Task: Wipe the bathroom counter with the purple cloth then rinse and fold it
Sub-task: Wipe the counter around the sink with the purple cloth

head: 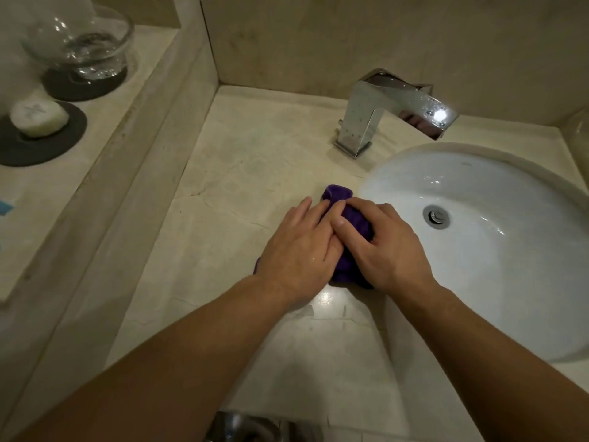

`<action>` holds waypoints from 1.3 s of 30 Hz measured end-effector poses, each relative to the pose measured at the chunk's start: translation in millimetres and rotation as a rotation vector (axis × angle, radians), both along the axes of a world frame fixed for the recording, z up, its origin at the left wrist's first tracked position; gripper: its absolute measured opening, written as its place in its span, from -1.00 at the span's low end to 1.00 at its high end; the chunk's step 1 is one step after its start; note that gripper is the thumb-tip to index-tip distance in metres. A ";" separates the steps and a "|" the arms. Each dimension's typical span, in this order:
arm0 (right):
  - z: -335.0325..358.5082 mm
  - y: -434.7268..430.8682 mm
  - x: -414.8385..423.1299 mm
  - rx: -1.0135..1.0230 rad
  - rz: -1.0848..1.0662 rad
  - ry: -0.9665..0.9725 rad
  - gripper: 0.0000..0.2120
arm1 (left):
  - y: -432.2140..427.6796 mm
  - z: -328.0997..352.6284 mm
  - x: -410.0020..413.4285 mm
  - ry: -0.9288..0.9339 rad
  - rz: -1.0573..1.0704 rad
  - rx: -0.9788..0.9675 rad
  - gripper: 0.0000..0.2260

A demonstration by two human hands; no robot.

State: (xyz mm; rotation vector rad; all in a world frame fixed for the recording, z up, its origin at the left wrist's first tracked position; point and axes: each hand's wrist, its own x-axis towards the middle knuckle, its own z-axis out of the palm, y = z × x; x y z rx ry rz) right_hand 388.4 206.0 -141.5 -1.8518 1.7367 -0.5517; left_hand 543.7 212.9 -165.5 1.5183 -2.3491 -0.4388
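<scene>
cloth: purple cloth [338, 193] is bunched up into a lump on the counter [248, 161], right at the lip of the sink [478, 266], touching or almost touching it, can't really tell

left hand: left hand [296, 250] lies palm down on the cloth's 9 o'clock side, fingers straight and close together, pointing toward 1 o'clock. It's pressing flat, not grabbing

right hand: right hand [389, 247] sits on the 3 o'clock side with fingers curled over the lump, clamping it. Its fingertips meet the left hand's fingers on top

what shows of the cloth: just a nub poking out at 12 o'clock past the fingertips, a strip between the hands, and bits at the 6 o'clock end by the wrists

arms: both forearms bare, coming in from 6 o'clock and angling toward each other

nearby: chrome faucet [382, 106] at 1 o'clock from the cloth, spout over the basin; drain [436, 216] at 3 o'clock

further out: raised ledge [105, 129] off at 10 o'clock with a soap bar [38, 118] on a dark coaster [60, 148] and a glass bowl [79, 39] behind it, all well apart from the hands
</scene>
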 end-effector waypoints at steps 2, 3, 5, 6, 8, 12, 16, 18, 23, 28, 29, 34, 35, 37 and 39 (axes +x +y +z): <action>-1.2 1.4 -7.3 -0.010 -0.021 0.035 -0.59 | 0.2 -3.5 -9.2 -0.047 0.033 0.011 -0.39; -2.2 2.2 -11.2 -0.009 -0.037 0.042 -0.60 | 0.1 -5.7 -13.1 -0.046 0.056 0.025 -0.38; -4.8 2.2 -20.0 -0.006 -0.066 0.059 -0.61 | 0.1 -6.6 -21.6 -0.047 0.075 0.031 -0.40; -6.1 2.4 -24.5 -0.011 -0.079 0.075 -0.61 | -0.9 -7.3 -27.0 -0.063 0.065 0.023 -0.41; -7.8 2.7 -33.8 -0.018 -0.106 0.094 -0.62 | -5.3 -11.5 -37.2 -0.099 0.034 0.009 -0.42; -7.5 7.8 -57.1 -0.012 -0.175 0.057 -0.67 | -8.3 -12.3 -61.6 -0.072 -0.020 0.028 -0.44; 4.2 11.6 -77.7 -0.004 -0.292 -0.097 -0.80 | -3.9 7.5 -89.0 0.301 -0.007 0.173 -0.49; 14.3 10.0 -84.7 -0.005 -0.390 -0.265 -0.77 | -4.5 22.5 -100.5 0.639 0.075 0.448 -0.55; 45.6 -3.8 -75.5 0.120 -0.509 -0.752 -0.72 | -0.2 40.4 -104.2 1.293 0.320 0.837 -0.56; 40.2 -2.8 -40.1 0.039 -0.265 -0.632 -0.79 | -7.3 39.2 -39.5 0.818 0.476 0.366 -0.61; 34.8 0.3 -30.3 0.062 -0.197 -0.588 -0.80 | -7.8 39.2 -24.6 0.682 0.464 0.243 -0.53; 14.5 7.4 0.8 -0.121 0.049 -0.114 -0.57 | -7.3 32.1 7.6 0.773 0.325 0.284 -0.60; 13.4 8.0 1.8 -0.092 0.080 -0.136 -0.52 | -4.7 30.3 7.3 0.767 0.308 0.291 -0.61; 7.2 13.6 1.3 0.055 0.157 -0.335 -0.45 | 0.4 23.4 6.6 0.686 0.292 0.278 -0.58; -0.2 24.4 4.1 0.055 0.185 -0.361 -0.47 | 8.3 13.6 7.0 0.588 0.260 0.241 -0.57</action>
